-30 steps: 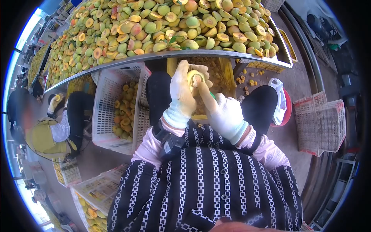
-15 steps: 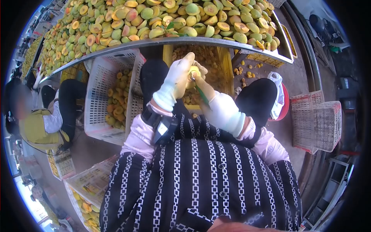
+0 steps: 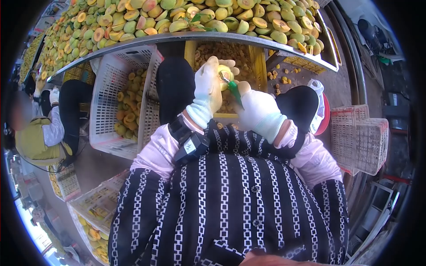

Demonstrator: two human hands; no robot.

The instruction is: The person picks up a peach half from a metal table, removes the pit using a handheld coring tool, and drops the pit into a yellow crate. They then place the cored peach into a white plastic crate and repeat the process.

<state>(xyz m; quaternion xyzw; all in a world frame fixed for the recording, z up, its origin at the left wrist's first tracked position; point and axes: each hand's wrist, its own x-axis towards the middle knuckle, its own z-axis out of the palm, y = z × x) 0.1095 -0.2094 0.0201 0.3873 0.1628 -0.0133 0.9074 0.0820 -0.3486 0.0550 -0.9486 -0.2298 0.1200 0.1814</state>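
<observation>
My left hand (image 3: 207, 85), in a white glove, is wrapped round a halved yellow-green fruit (image 3: 225, 76) above the yellow crate. In my gloved right hand (image 3: 257, 108) is a green-handled tool (image 3: 234, 88), its metal tip against the cut face of the fruit. Below both hands, the yellow crate (image 3: 258, 62) holds many small brown pieces. Beyond them a metal-edged table (image 3: 177, 37) bears a large heap of halved fruit (image 3: 155, 17).
A white crate (image 3: 106, 104) with fruit stands left of my legs. Farther left sits a co-worker (image 3: 49, 133). Stacked crates (image 3: 370, 144) and a red bucket (image 3: 326, 117) are on the right. Fruit pieces (image 3: 284, 80) lie on the floor.
My right hand has moved back slightly from the fruit, and more of the green handle shows. The camera view has shifted a little. The co-worker's hands have moved.
</observation>
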